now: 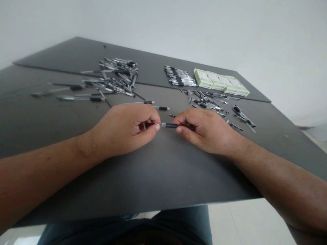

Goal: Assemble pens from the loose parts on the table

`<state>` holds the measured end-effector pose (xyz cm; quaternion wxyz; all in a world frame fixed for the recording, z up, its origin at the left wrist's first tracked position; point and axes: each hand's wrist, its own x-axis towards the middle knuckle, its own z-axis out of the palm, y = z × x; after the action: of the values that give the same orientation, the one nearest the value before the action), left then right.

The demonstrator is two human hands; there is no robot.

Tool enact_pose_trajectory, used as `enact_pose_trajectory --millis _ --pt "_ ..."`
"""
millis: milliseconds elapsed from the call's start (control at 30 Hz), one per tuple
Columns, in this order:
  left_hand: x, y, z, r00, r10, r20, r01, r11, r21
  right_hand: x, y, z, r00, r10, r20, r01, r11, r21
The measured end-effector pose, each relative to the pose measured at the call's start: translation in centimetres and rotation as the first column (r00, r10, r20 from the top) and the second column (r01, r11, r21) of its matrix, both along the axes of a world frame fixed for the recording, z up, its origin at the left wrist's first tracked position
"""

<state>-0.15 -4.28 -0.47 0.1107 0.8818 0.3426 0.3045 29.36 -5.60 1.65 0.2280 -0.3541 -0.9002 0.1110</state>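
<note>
Between my two hands, just above the grey table (pixel 158 170), lies a pen (pixel 170 125) with a black grip and a clear tip section. My right hand (pixel 206 131) is closed round its grip end, thumb and index finger pressed on it; the rest of the barrel is hidden in the palm. At the other end my left hand (pixel 127 126) pinches a thin piece at the pen's tip between thumb and index finger. That piece is mostly covered, so its kind is unclear. Just behind the fingers rest a few loose pens (pixel 163 108).
A heap of loose pens and pen parts (pixel 114 78) spreads at the back left. Neatly lined pens (pixel 180 76) sit beside pale green boxes (pixel 219 81) at the back right. More pen parts (pixel 208 102) scatter before the boxes. A seam crosses the table.
</note>
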Motion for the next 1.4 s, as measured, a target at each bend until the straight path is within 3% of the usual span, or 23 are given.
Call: enact_pose_trajectory --millis 367,567,733,833,1100,1400 --pt "0.0 0.0 0.1 1.000 -0.022 -0.018 0.022 0.999 0.023 -0.2 0.0 0.0 1.000 -0.012 0.020 0.013 0.999 -0.044" --pt "-0.2 0.3 0.0 0.999 -0.021 -0.026 0.018 0.996 -0.086 -0.1 0.3 -0.3 1.000 -0.007 -0.024 0.006 0.998 -0.062" --pt "-1.0 1.5 -0.6 0.996 0.086 -0.015 -0.087 0.990 -0.111 0.8 0.9 -0.3 0.995 -0.055 -0.084 0.048 0.996 -0.081" --pt "-1.4 2.6 -1.0 0.987 0.131 -0.091 -0.139 0.985 -0.097 1.5 1.4 -0.5 0.984 -0.131 -0.119 0.118 0.987 -0.106" --pt "-1.2 3.6 -1.5 0.915 0.052 -0.401 -0.070 0.997 -0.031 2.0 2.0 -0.7 0.972 -0.179 -0.153 0.159 0.978 -0.132" --pt "-1.0 4.1 -2.0 0.904 -0.034 -0.426 0.016 0.999 -0.045 1.7 1.9 -0.5 0.983 -0.162 -0.088 0.153 0.984 -0.094"
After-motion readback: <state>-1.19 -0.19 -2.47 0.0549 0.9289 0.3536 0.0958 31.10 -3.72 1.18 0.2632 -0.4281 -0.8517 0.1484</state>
